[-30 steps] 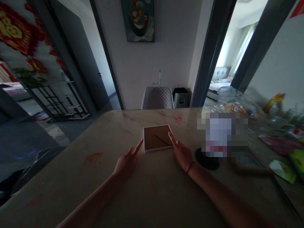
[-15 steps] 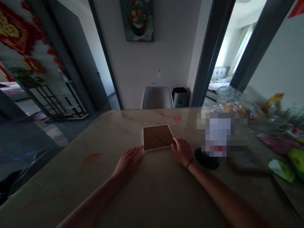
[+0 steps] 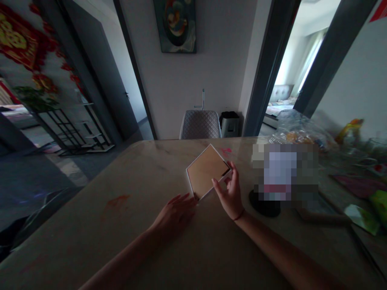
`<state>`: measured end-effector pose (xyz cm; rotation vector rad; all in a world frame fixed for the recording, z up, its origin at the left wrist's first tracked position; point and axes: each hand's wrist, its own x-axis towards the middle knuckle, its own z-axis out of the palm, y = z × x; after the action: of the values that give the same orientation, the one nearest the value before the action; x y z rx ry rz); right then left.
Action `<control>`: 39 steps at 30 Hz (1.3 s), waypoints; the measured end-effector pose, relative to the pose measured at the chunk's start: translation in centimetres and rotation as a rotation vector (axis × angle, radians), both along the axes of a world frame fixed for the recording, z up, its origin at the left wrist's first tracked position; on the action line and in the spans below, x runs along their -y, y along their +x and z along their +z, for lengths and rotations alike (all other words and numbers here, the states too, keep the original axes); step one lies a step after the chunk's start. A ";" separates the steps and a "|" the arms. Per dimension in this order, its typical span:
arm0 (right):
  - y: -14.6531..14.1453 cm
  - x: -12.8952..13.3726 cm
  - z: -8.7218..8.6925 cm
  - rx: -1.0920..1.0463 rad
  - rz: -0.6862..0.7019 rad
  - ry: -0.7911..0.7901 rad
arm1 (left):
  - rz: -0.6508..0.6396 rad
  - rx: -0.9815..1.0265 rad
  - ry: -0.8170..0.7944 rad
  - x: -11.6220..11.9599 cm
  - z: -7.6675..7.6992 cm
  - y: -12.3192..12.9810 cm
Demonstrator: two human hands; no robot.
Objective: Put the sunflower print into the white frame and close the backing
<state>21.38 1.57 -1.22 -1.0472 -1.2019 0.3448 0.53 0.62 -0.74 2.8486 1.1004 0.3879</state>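
Note:
A flat, square panel (image 3: pixel 205 171) with a thin white rim and a tan-brown face sits mid-table, turned so that one corner points away from me. Dark patches show near its right and lower corners. It looks tilted, but I cannot tell how far it is off the table. My right hand (image 3: pixel 231 191) grips its near right edge, thumb on the near side and fingers at the right corner. At the lower corner, the stretched fingertips of my left hand (image 3: pixel 178 209) touch or nearly touch the rim, the hand low over the tabletop.
The stone-patterned table (image 3: pixel 145 169) bears orange and pink stains. To the right stand a blurred-out object on a round black base (image 3: pixel 265 203), a dark-edged tray-like thing (image 3: pixel 329 217), clear plastic bags (image 3: pixel 296 125) and a green packet (image 3: pixel 379 205). A quilted chair (image 3: pixel 201 124) stands beyond.
The panel has turned from square-on to cornerwise and its face looks lighter. The thin diagonal line on it no longer shows. My right hand has shifted its hold; my left hand has slid right.

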 end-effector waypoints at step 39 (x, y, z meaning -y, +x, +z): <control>0.9 0.5 -2.0 0.881 0.077 -0.168 | 0.574 0.529 -0.284 -0.3 0.1 -0.4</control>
<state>22.31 1.09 -3.26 -1.3564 -2.0247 0.0221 0.12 0.88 -0.69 1.9706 1.6488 0.8675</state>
